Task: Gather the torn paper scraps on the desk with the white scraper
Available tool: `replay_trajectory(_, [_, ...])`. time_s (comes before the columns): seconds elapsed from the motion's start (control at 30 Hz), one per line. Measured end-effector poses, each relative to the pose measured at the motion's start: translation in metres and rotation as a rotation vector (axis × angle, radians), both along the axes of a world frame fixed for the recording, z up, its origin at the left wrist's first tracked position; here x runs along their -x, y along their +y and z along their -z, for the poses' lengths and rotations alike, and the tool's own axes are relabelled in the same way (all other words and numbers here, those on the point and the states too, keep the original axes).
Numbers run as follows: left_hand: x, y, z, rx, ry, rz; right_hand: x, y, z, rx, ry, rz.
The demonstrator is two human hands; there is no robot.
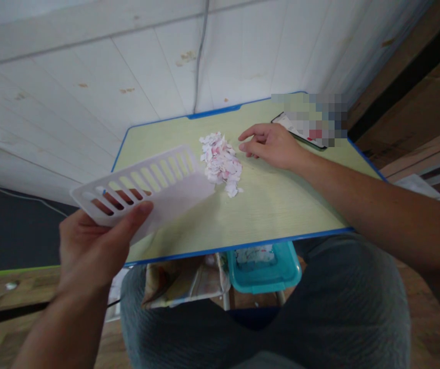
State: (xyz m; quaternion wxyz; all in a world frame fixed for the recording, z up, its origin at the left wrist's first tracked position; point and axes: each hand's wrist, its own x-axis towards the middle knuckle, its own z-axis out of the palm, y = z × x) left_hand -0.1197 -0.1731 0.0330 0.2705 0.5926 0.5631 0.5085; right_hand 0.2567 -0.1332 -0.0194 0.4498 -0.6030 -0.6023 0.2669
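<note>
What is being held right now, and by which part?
The left hand holds a white slotted plastic basket by its slotted side, toward the left end; the right hand holds nothing.

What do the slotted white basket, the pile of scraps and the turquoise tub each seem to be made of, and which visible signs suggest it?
White basket: probably plastic, fairly matt; smooth, thin walls with round-ended slots.
Pile of scraps: most likely paper, matt; thin, irregular white and pinkish flakes.
Turquoise tub: likely plastic, smooth, perhaps slightly shiny; even colour, rounded corners.
</note>
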Motion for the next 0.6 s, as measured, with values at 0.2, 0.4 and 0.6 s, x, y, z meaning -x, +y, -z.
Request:
replay_trajectory(0.2, [0.000, 0.010, 0.003, 0.058, 0.017, -0.016, 0.000, 0.000, 0.000, -0.003, 0.005, 0.005])
replay_trajectory(0.4, [0.000, 0.016, 0.009, 0.079, 0.044, -0.014, 0.000, 0.000, 0.000, 0.010, -0.002, 0.007])
replay_trajectory(0.6, [0.014, 0.012, 0.002, 0.151, 0.051, 0.112, 0.000, 0.000, -0.001, 0.003, -0.010, 0.001])
